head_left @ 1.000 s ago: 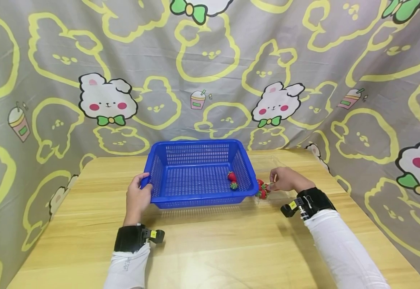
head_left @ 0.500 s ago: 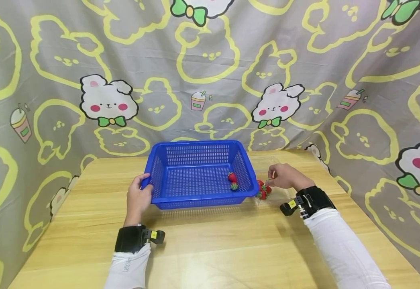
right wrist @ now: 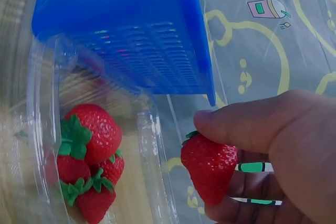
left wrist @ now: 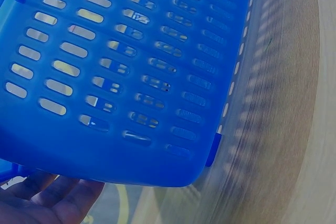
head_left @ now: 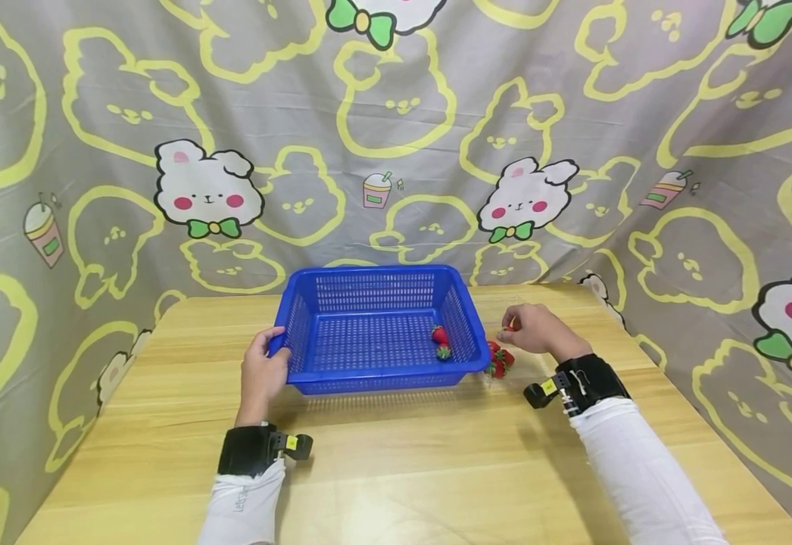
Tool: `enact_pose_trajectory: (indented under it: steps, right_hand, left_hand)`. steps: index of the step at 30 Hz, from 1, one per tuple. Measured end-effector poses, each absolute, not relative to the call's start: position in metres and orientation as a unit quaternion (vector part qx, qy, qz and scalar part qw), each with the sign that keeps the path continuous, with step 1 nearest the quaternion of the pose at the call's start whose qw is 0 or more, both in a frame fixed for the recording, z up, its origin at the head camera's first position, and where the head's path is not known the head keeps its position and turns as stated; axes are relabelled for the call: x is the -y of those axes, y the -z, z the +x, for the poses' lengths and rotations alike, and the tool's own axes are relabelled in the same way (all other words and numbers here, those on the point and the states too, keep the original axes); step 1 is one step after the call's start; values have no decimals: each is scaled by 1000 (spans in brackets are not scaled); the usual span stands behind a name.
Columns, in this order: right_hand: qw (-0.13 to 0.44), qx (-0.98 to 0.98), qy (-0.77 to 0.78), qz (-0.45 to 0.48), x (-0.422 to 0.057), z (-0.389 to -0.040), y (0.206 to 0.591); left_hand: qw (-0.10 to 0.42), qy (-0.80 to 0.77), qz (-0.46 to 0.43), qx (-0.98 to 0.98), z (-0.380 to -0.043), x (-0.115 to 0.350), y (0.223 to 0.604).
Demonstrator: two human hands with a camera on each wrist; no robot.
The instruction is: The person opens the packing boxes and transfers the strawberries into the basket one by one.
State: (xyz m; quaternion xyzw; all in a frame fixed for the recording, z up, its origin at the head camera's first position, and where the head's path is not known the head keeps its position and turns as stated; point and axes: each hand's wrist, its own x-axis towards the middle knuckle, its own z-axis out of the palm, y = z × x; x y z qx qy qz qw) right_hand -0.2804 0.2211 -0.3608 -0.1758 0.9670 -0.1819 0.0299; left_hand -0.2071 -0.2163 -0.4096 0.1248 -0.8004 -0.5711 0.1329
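Note:
A strawberry [right wrist: 208, 166] with a green cap is pinched between the thumb and fingers of my right hand [head_left: 539, 330], raised above a clear plastic box [right wrist: 149, 163]. Several more strawberries [right wrist: 97, 132] lie in that box. Left of it stands a blue perforated plastic basket [head_left: 375, 374], with two strawberries [head_left: 441, 343] at its right end. My left hand [head_left: 263, 372] grips the basket's left rim; in the left wrist view, its fingers [left wrist: 60, 198] show below the blue wall, while the thumb is hidden there.
The wooden table [head_left: 396, 462] extends in front of the basket and to both sides. Behind and around it hangs a grey curtain [head_left: 307, 98] with yellow outlines and rabbit faces. The basket's right side overlaps the clear box.
My right hand has lifted a strawberry up from the pile in the clear box and shifted slightly left. The left hand and the basket have stayed in place.

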Motion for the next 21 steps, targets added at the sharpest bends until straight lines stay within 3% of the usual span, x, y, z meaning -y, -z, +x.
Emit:
enact_pose_trajectory:
  steps: [13,21]
  right_hand:
    - [-55,-960,209,-179,-211,-278,360]
    - [-63,-958,225,-168,-204,-280,364]
  left_hand:
    - [132,567,124,803,-206,215,408]
    - [136,570,127,800,-207,215,409]
